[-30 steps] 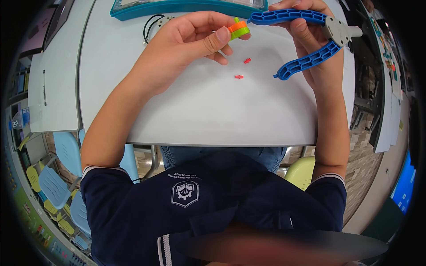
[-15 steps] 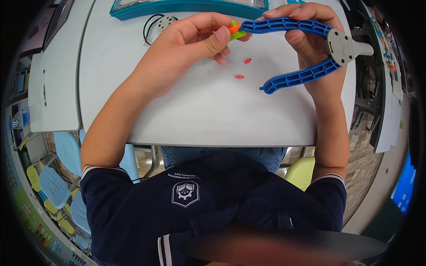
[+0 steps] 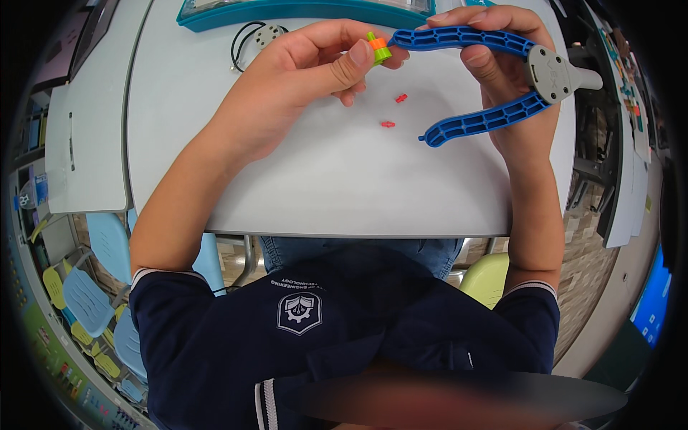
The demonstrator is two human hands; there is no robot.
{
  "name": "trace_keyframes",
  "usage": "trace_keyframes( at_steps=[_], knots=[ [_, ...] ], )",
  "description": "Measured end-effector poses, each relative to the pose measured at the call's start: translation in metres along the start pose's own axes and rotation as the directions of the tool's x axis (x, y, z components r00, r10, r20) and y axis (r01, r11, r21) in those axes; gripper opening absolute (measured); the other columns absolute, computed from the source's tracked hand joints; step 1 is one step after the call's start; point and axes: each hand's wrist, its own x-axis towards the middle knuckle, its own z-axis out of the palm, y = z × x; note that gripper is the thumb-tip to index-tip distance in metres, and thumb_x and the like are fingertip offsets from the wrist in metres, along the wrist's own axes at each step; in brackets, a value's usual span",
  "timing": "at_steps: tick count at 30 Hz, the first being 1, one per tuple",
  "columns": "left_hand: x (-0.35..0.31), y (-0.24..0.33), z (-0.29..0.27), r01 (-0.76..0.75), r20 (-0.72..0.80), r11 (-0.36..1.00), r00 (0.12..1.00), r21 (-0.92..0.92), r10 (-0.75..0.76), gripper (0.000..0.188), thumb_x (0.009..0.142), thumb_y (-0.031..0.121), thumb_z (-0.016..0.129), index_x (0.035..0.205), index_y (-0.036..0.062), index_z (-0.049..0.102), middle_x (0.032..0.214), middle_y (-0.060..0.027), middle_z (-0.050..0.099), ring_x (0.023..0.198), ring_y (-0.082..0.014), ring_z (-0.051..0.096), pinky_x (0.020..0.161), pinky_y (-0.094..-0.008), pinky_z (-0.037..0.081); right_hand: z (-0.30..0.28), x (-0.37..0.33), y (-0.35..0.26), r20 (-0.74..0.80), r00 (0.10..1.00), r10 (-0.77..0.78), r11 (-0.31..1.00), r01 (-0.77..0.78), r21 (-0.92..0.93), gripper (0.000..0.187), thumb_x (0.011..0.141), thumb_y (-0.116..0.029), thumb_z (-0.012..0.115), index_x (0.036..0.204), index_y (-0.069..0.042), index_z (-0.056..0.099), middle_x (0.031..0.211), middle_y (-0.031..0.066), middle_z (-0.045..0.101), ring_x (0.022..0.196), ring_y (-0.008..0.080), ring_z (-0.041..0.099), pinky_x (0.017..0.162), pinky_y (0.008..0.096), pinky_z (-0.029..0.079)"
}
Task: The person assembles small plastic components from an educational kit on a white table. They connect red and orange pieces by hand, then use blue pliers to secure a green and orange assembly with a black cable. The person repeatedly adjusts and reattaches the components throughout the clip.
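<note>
My left hand point(image 3: 304, 68) pinches a small green and orange plastic piece point(image 3: 378, 44) between thumb and fingers. My right hand point(image 3: 507, 75) is wrapped round a V-shaped blue plastic pin tool point(image 3: 469, 129) with a grey hub at its right end. The tip of the tool's upper arm meets the small piece; whether it is seated in it is hard to make out. Its lower arm points left with a free tip. On the white table point(image 3: 337, 186) below lie two small red pins point(image 3: 401, 98), one nearer to me than the other.
A teal-rimmed tray point(image 3: 308, 16) stands at the table's far edge. Behind my left hand lies a black cable with a grey round part point(image 3: 268, 34). A second table point(image 3: 93, 143) adjoins on the left, with blue chairs point(image 3: 89, 290) nearby.
The green and orange piece has turned slightly in my left fingers, showing more of its orange side. The pin tool has tilted a little, its lower arm rising slightly. Both grips stay.
</note>
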Motion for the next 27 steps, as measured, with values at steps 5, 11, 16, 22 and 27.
trace_keyframes(
  at_steps=[5, 11, 16, 22, 27],
  knots=[
    [-0.001, -0.001, -0.001, 0.009, -0.003, 1.0, 1.0, -0.018, -0.009, 0.033, 0.1, 0.032, 0.062, 0.119, 0.0057, 0.068, 0.112, -0.0035, 0.072, 0.08, -0.007, 0.052, 0.077, -0.0236, 0.044, -0.009, 0.0, 0.001, 0.133, 0.989, -0.058, 0.998, 0.06, -0.012, 0.02, 0.094, -0.006, 0.066, 0.111, -0.004, 0.056, 0.108, 0.0173, 0.069, 0.106, 0.028, 0.068, 0.094, 0.0371, 0.055],
    [-0.003, -0.003, -0.004, 0.051, -0.015, 0.998, 0.999, -0.024, -0.052, 0.028, 0.098, 0.027, 0.064, 0.114, 0.005, 0.071, 0.109, -0.005, 0.073, 0.08, -0.0076, 0.052, 0.078, -0.025, 0.044, -0.008, 0.0, 0.004, 0.175, 0.977, -0.123, 0.991, 0.13, -0.027, 0.023, 0.093, -0.003, 0.066, 0.112, -0.004, 0.053, 0.109, 0.021, 0.069, 0.105, 0.0322, 0.07, 0.095, 0.0394, 0.057],
    [-0.004, -0.001, -0.009, 0.059, 0.039, 0.998, 0.997, 0.013, -0.059, 0.036, 0.1, 0.031, 0.062, 0.124, 0.0048, 0.065, 0.113, -0.0137, 0.07, 0.088, -0.0133, 0.055, 0.084, -0.0281, 0.046, -0.003, 0.0, 0.004, 0.2, 0.963, -0.182, 0.982, 0.19, -0.021, 0.023, 0.093, -0.005, 0.067, 0.111, -0.003, 0.053, 0.109, 0.0214, 0.068, 0.102, 0.0314, 0.071, 0.09, 0.0372, 0.061],
    [-0.006, 0.0, -0.007, 0.095, -0.001, 0.995, 0.995, -0.008, -0.095, 0.035, 0.099, 0.03, 0.063, 0.124, 0.0039, 0.065, 0.112, -0.013, 0.07, 0.089, -0.0132, 0.056, 0.086, -0.029, 0.046, -0.001, -0.002, 0.003, 0.191, 0.963, -0.188, 0.973, 0.209, -0.095, 0.025, 0.092, -0.007, 0.067, 0.111, -0.002, 0.051, 0.11, 0.0221, 0.068, 0.101, 0.0311, 0.072, 0.087, 0.0382, 0.062],
    [-0.006, 0.0, -0.007, 0.102, -0.002, 0.994, 0.995, -0.023, -0.102, 0.034, 0.1, 0.029, 0.063, 0.123, 0.0036, 0.065, 0.111, -0.0124, 0.07, 0.089, -0.0133, 0.056, 0.087, -0.0294, 0.046, 0.001, -0.004, 0.003, 0.17, 0.967, -0.192, 0.978, 0.203, -0.047, 0.025, 0.091, -0.006, 0.068, 0.11, -0.003, 0.051, 0.109, 0.0223, 0.068, 0.102, 0.0315, 0.071, 0.087, 0.0385, 0.062]
  ],
)
